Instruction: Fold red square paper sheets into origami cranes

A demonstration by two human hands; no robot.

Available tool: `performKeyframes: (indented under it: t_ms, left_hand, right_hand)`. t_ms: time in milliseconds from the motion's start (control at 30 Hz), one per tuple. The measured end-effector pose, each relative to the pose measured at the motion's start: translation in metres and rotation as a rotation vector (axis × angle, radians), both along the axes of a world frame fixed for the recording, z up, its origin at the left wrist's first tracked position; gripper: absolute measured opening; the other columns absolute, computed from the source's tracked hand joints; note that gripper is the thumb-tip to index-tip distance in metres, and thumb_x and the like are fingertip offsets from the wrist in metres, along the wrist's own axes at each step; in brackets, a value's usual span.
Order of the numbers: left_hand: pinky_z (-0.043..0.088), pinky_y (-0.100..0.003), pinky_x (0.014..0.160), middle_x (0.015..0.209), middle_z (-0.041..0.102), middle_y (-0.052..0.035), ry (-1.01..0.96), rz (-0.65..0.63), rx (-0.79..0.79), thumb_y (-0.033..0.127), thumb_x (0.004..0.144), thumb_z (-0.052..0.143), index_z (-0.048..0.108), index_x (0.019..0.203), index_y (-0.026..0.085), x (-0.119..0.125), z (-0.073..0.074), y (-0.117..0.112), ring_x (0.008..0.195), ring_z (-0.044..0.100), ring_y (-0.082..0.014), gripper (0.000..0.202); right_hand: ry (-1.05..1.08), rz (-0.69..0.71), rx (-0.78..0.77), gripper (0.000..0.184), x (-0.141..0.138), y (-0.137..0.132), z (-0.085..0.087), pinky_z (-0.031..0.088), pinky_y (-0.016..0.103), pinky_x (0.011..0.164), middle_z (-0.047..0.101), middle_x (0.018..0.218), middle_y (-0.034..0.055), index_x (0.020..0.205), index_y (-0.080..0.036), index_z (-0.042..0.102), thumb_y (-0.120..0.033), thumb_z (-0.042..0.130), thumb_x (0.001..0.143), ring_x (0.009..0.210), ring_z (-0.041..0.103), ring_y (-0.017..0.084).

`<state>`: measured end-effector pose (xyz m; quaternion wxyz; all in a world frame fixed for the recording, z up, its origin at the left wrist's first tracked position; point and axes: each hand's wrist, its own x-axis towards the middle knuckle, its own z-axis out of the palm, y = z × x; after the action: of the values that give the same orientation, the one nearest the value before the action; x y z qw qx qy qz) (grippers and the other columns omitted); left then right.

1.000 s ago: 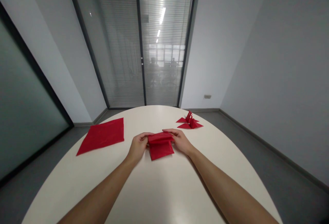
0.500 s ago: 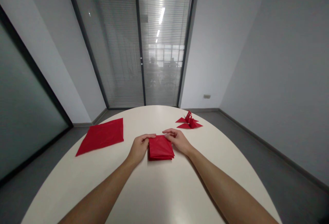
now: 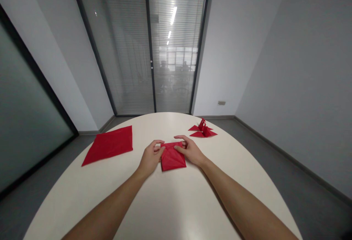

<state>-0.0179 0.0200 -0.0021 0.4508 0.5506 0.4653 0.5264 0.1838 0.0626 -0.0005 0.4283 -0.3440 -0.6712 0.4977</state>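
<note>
A red folded paper square [image 3: 172, 159] lies in front of me at the middle of the table, crease lines showing on its top face. My left hand [image 3: 151, 155] pinches its upper left corner, thumb on top and fingers behind. At the upper right corner, my right hand [image 3: 190, 149] grips the paper between thumb and fingers, with the index finger stretched out past the far edge. Part of the paper's far corners is hidden by the thumbs.
A larger flat red paper sheet [image 3: 110, 144] rests at the left of the round white table [image 3: 154, 207]. Two red origami cranes [image 3: 205, 132] stand close together at the far right. Beyond the table is a glass partition with blinds [image 3: 129, 67].
The folded paper's top face now shows creases, and its loose front layers no longer stick out. My left thumb has moved onto the top, and the left fingers have shifted behind the far edge.
</note>
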Motion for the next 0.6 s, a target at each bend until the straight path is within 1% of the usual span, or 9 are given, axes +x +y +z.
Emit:
performKeyframes:
  t_ms: [33, 100, 167, 200, 267, 333, 467, 533, 600]
  left_hand:
    - [0.053, -0.028, 0.058, 0.086, 0.074, -0.0084, 0.028, 0.034, 0.031, 0.048, 0.083, 0.065, 0.059, 0.11, 0.017, -0.001, 0.0, 0.0, 0.068, 0.07, -0.0189, 0.042]
    - [0.057, -0.035, 0.077, 0.107, 0.073, -0.0126, 0.161, 0.138, 0.172, 0.042, 0.085, 0.064, 0.06, 0.113, 0.018, -0.002, 0.001, -0.002, 0.092, 0.072, -0.0223, 0.037]
    - [0.05, -0.042, 0.102, 0.131, 0.063, -0.013, 0.395, 0.212, 0.373, 0.034, 0.089, 0.061, 0.063, 0.118, 0.02, -0.003, 0.005, -0.006, 0.121, 0.061, -0.0246, 0.032]
    - [0.044, -0.045, 0.11, 0.137, 0.06, -0.0118, 0.509, 0.196, 0.454, 0.031, 0.09, 0.058, 0.064, 0.118, 0.022, -0.003, 0.007, -0.009, 0.128, 0.056, -0.0251, 0.03]
    - [0.039, -0.046, 0.114, 0.139, 0.06, -0.0106, 0.687, 0.083, 0.543, 0.028, 0.094, 0.052, 0.063, 0.125, 0.023, -0.002, 0.009, -0.016, 0.13, 0.054, -0.0249, 0.033]
    - [0.038, -0.048, 0.115, 0.142, 0.058, -0.0125, 0.819, -0.017, 0.544, 0.03, 0.095, 0.051, 0.056, 0.137, 0.021, -0.001, 0.007, -0.02, 0.131, 0.053, -0.0268, 0.043]
    - [0.033, -0.052, 0.116, 0.146, 0.054, -0.0168, 0.985, -0.075, 0.408, 0.035, 0.099, 0.044, 0.051, 0.143, 0.015, 0.001, -0.004, -0.019, 0.137, 0.049, -0.0294, 0.049]
    - [0.03, -0.052, 0.118, 0.148, 0.052, -0.0157, 1.042, -0.085, 0.382, 0.036, 0.101, 0.04, 0.052, 0.142, 0.016, 0.002, -0.007, -0.017, 0.14, 0.045, -0.0282, 0.047]
    - [0.028, -0.052, 0.118, 0.15, 0.05, -0.0145, 1.099, -0.081, 0.381, 0.036, 0.101, 0.038, 0.052, 0.142, 0.018, 0.003, -0.008, -0.016, 0.142, 0.042, -0.0278, 0.047]
  right_hand:
    - [-0.022, -0.02, 0.022, 0.054, 0.0, 0.0, 0.0, 0.035, 0.024, 0.054, 0.049, 0.063, -0.0071, 0.125, -0.018, 0.058, -0.045, 0.073, 0.08, 0.057, 0.047, 0.012]
    - [-0.078, -0.097, 0.091, 0.049, -0.001, -0.001, 0.001, 0.035, 0.025, 0.055, 0.048, 0.063, -0.0066, 0.122, -0.019, 0.061, -0.044, 0.071, 0.081, 0.058, 0.046, 0.013]
    - [-0.131, -0.173, 0.163, 0.043, -0.001, 0.0, 0.001, 0.038, 0.026, 0.058, 0.053, 0.067, -0.0048, 0.119, -0.019, 0.064, -0.042, 0.069, 0.083, 0.061, 0.047, 0.014]
    - [-0.146, -0.196, 0.19, 0.041, -0.001, 0.0, 0.001, 0.04, 0.027, 0.061, 0.057, 0.072, -0.0033, 0.118, -0.02, 0.064, -0.041, 0.068, 0.083, 0.063, 0.049, 0.015]
    - [-0.163, -0.218, 0.225, 0.037, -0.002, 0.001, -0.001, 0.045, 0.03, 0.067, 0.064, 0.083, 0.0, 0.117, -0.02, 0.064, -0.039, 0.065, 0.085, 0.069, 0.054, 0.016]
    - [-0.187, -0.241, 0.247, 0.035, -0.002, 0.002, -0.003, 0.048, 0.033, 0.072, 0.068, 0.095, 0.0028, 0.118, -0.021, 0.064, -0.037, 0.062, 0.087, 0.073, 0.058, 0.018]
    - [-0.294, -0.379, 0.422, 0.032, 0.001, 0.002, -0.001, 0.05, 0.041, 0.09, 0.068, 0.116, 0.009, 0.119, -0.021, 0.065, -0.029, 0.06, 0.089, 0.097, 0.063, 0.023]
    - [-0.354, -0.348, 0.567, 0.03, 0.002, -0.003, 0.006, 0.044, 0.044, 0.104, 0.067, 0.122, 0.01, 0.12, -0.021, 0.067, -0.027, 0.058, 0.092, 0.115, 0.059, 0.026]
    - [-0.4, -0.265, 0.646, 0.031, 0.0, -0.01, 0.012, 0.041, 0.045, 0.109, 0.066, 0.129, 0.009, 0.123, -0.024, 0.068, -0.028, 0.051, 0.097, 0.122, 0.057, 0.025]
